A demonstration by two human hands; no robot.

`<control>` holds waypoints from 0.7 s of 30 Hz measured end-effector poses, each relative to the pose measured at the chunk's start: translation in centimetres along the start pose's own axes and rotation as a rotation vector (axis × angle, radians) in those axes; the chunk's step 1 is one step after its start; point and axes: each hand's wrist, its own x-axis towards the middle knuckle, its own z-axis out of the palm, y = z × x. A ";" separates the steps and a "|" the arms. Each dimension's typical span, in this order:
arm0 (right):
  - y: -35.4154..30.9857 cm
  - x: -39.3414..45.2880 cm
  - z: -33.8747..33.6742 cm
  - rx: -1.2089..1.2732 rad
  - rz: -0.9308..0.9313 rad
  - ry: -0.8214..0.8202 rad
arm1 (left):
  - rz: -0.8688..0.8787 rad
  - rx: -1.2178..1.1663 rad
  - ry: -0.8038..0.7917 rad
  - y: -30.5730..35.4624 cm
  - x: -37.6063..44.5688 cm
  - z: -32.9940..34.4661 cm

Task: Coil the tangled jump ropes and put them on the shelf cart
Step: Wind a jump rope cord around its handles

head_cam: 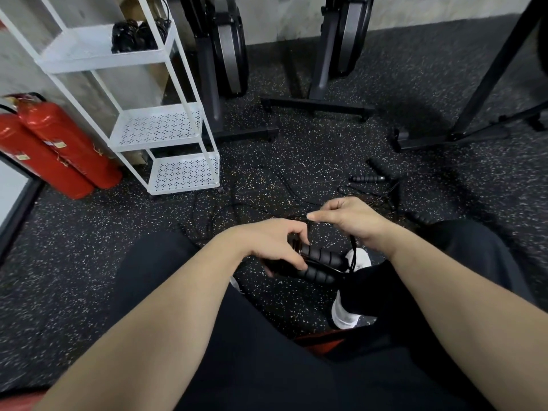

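My left hand [274,244] grips the two black foam handles [321,266] of a jump rope, fingers curled round their near ends, low between my knees. My right hand [353,219] sits just beside and above it, pinching the thin black cord [352,256] that drops to the handles. More tangled ropes [267,200] lie on the speckled floor [89,262] just beyond my hands. On the white shelf cart [166,126] at my left, coiled ropes [135,35] sit on the top tray.

Thin rope cord [352,256] partly hidden behind hands [274,244].
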 end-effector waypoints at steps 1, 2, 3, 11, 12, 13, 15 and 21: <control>-0.1 -0.1 0.1 -0.010 -0.016 0.013 | -0.001 0.075 0.007 0.1 0.1 0.2; 0.0 -0.1 0.3 -0.009 -0.030 0.027 | 0.002 0.130 0.010 0.2 0.2 0.3; 0.1 0.0 0.4 0.002 -0.038 0.045 | 0.009 0.165 0.020 0.3 0.4 0.5; -0.2 0.3 0.5 -0.042 -0.146 0.136 | 0.028 -0.072 0.188 -0.2 1.9 1.0; -0.1 0.4 0.8 -0.086 -0.165 0.134 | 0.010 -0.107 0.187 -0.3 2.0 1.1; 0.0 0.5 1.0 -0.117 -0.183 0.133 | -0.004 -0.127 0.193 -0.5 2.2 1.1; 0.1 0.6 1.5 -0.148 -0.211 0.123 | -0.009 -0.167 0.246 -0.8 2.5 1.1; -0.5 -0.2 1.3 -0.394 -0.075 -0.015 | -0.004 -0.319 0.449 -1.9 2.5 0.9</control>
